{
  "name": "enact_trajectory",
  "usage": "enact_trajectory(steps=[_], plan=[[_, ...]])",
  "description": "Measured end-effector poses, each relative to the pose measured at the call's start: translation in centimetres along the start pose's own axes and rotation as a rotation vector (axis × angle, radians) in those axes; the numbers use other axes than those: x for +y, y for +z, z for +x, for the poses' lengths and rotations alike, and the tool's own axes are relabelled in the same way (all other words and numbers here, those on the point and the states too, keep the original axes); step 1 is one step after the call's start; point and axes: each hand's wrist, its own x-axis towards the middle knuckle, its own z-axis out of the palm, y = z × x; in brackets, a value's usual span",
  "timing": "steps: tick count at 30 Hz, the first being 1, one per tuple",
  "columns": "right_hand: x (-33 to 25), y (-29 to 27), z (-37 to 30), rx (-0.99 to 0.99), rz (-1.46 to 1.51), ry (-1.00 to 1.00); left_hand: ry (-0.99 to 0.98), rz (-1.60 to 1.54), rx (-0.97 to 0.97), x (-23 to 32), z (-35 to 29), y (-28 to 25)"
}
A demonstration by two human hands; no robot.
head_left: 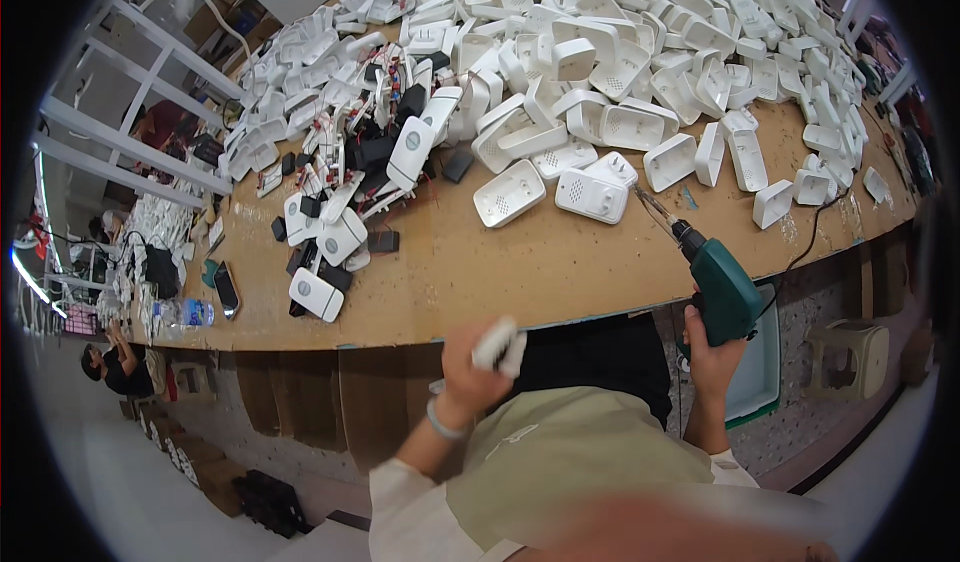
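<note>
My left hand (472,370) is closed around a small white plastic casing (497,346), held just off the table's front edge; both are a little blurred. In my right hand (710,356) is the handle of a green pistol-shaped soldering gun (726,292) with a black nose and thin metal tip. That tip points away from me over the table, close to a white casing with a grille and plug pins (592,196). Left of it lies an open white shell (509,194). The front of the held casing is partly hidden by my fingers.
A large heap of white shells (610,42) covers the far side of the brown table (470,282). Nearer left are wired black parts (375,152) and finished-looking white units (316,294). A phone (228,290) lies farther left. A dark cord (812,237) crosses the right edge, above a stool (846,360).
</note>
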Motion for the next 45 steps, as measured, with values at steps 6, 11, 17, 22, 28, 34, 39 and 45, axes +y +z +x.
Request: enact_trajectory(steps=[6,11,17,22,28,34,39,45], plan=[[2.4,-2.9,-1.3,-0.049,-0.097,-0.109,0.032,0.320,-0.402,-6.4,10.1,4.7],[2.4,-3.6,-1.8,0.028,-0.028,-0.068,0.340,0.318,-0.433,-1.2,6.2,5.4],[2.1,-3.3,-0.2,-0.043,-0.046,-0.042,0.311,0.000,-0.300,-0.9,7.6,5.6],[1.5,-2.2,0.4,0.001,0.024,-0.108,-0.185,0.745,0.022,-9.5,15.1,1.3],[0.7,-2.2,-0.3,-0.017,-0.041,-0.092,-0.576,-0.019,0.104,-10.1,13.6,-2.0],[1.0,-1.9,-0.3,-0.025,-0.059,-0.036,-0.907,-0.720,0.120,-7.4,5.1,-0.4],[0.0,-1.4,-0.2,-0.083,-0.094,-0.087,-0.665,0.418,-0.138,-2.4,3.0,-1.2],[0.4,-1.0,-0.9,-0.051,0.002,-0.080,-0.098,0.164,-0.364,-3.4,6.1,-3.5]])
